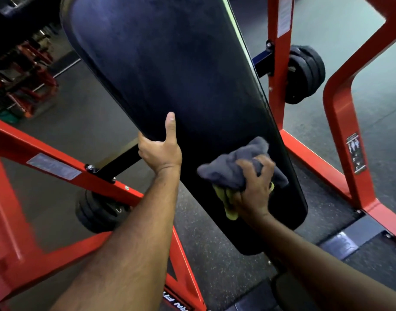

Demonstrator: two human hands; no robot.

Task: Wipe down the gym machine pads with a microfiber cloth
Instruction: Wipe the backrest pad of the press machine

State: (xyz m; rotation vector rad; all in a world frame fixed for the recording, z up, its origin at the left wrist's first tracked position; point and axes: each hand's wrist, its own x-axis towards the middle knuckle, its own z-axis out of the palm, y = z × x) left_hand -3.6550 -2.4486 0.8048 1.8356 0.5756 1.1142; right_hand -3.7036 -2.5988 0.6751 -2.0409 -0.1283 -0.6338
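Both forearms enter from the lower edge, cut off above the elbow. My left hand (160, 151) grips the near left edge of the long black pad (170, 75): thumb laid up along its face, fingers curled behind the edge and hidden. My right hand (253, 189) is closed on a bunched grey microfiber cloth (228, 167), pressing it against the lower right part of the pad; the fingertips sink into the folds and are hard to make out. A yellow cloth (228, 203) shows below the grey one, mostly covered by the hand. The pad's top end runs out of frame. Red frame tubes (280, 86) flank the pad, with black weight plates (305, 74) on the right and another stack (96, 212) on the left, partly behind my forearm. Labels on the frame are blurred, unreadable.
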